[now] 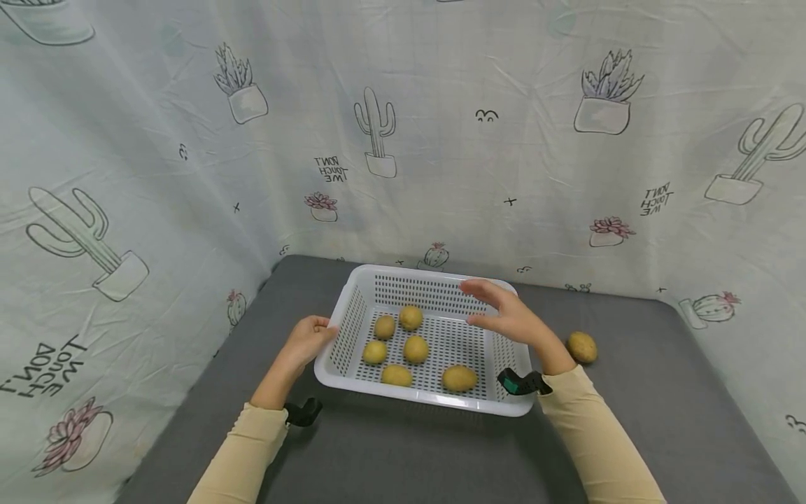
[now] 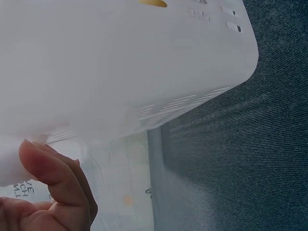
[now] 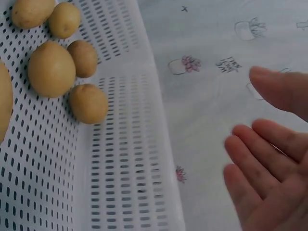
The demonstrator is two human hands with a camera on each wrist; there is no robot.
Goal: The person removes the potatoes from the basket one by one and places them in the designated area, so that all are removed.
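Note:
A white plastic basket (image 1: 428, 400) with slotted walls holds several yellow potatoes (image 1: 460, 378), spread over its left and front parts. My left hand (image 1: 307, 343) grips the rim at the basket's left end; close up in the left wrist view, the fingers (image 2: 57, 180) curl at the edge of the white wall (image 2: 120, 62). Over the right end of the basket hovers my right hand (image 1: 506, 315), its thumb and fingers spread apart and nothing between them. The right wrist view shows this palm (image 3: 274, 192) apart from the rim (image 3: 161, 120).
One more potato (image 1: 582, 347) lies on the grey tabletop (image 1: 403, 455), right of the basket beside my right forearm. A pale curtain (image 1: 441, 140) printed with cacti hangs behind the table and along its sides. Dark wrist mounts (image 1: 522, 382) sit on both wrists.

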